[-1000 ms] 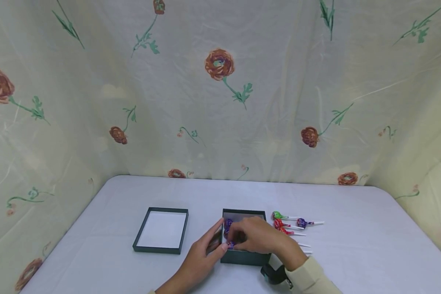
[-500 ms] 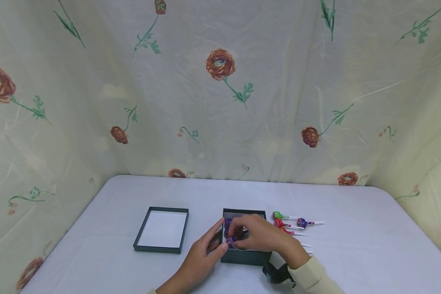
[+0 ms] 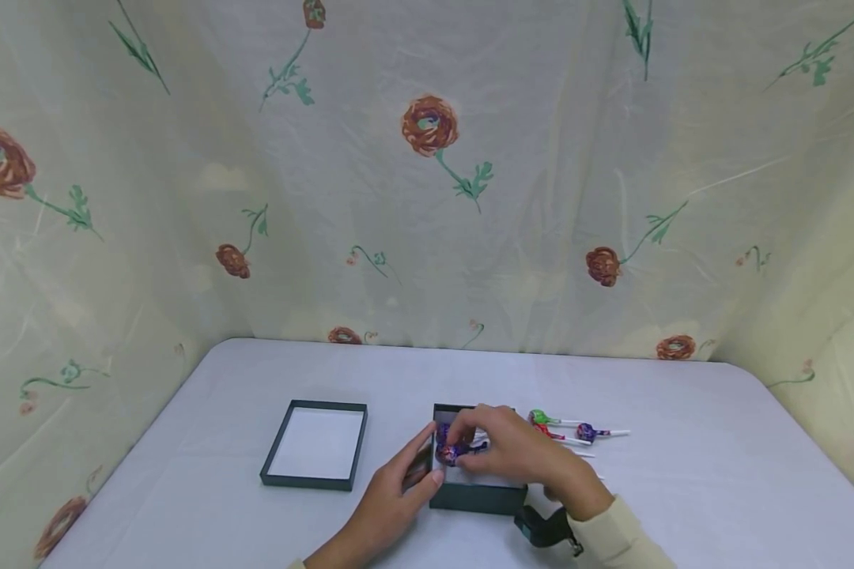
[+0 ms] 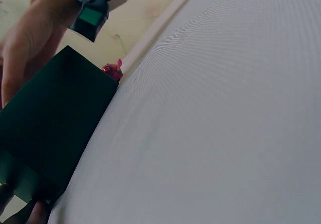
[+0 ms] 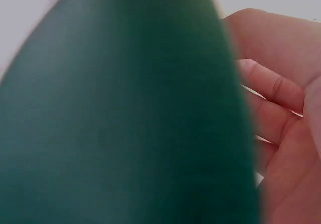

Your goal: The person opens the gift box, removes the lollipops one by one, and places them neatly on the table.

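A dark green box (image 3: 478, 498) stands open on the table, wrapped lollipops inside. In the head view my right hand (image 3: 515, 446) reaches over the box's right wall. Its thumb and index finger pinch a purple-wrapped lollipop (image 3: 450, 453) inside the box at the left, above another purple wrapper. My left hand (image 3: 394, 494) lies against the box's left wall with its index finger extended and its thumb near the front left corner. The box (image 4: 55, 118) fills much of the left wrist view. Its wall hides the right hand's fingertips in the right wrist view.
Right of the box lie a green lollipop (image 3: 539, 417), a red lollipop (image 3: 545, 431) and a purple lollipop (image 3: 587, 431), plus sticks partly hidden by the right arm. The box lid (image 3: 306, 482) lies upturned at the left. A floral curtain (image 3: 527, 237) surrounds the table (image 3: 185, 474).
My right hand has moved slightly away from the box's front, carrying the purple lollipop with it. More of the box's front interior shows. My left hand stays against the box.
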Available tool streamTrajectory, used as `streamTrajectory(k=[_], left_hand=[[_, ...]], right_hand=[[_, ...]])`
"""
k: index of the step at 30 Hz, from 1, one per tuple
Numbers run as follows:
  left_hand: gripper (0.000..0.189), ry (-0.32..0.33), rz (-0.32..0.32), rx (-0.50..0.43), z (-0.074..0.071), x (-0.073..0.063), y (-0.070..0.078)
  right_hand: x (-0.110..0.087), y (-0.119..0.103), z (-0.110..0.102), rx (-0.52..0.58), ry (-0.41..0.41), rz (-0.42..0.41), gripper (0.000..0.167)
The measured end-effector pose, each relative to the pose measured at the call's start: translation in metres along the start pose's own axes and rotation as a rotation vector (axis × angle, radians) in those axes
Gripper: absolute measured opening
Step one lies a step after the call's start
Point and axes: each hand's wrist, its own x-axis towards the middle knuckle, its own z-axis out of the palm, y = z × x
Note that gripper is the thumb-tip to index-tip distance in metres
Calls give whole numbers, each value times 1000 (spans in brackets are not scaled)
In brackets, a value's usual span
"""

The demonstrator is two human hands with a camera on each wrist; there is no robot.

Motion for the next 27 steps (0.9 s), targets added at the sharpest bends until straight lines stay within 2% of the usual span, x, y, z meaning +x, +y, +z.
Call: streamTrajectory(k=[14,20,27], left_hand=[[60,13,-40,18,1,0,3],[60,19,-28,28,2,0,1],[60,22,-21,36,2,0,0]], right_hand=[[-29,-4,-39,-78,128,27,19],[-43,0,-57,-60,136,58,17],[-55,5,-73,-121,146,135,22]])
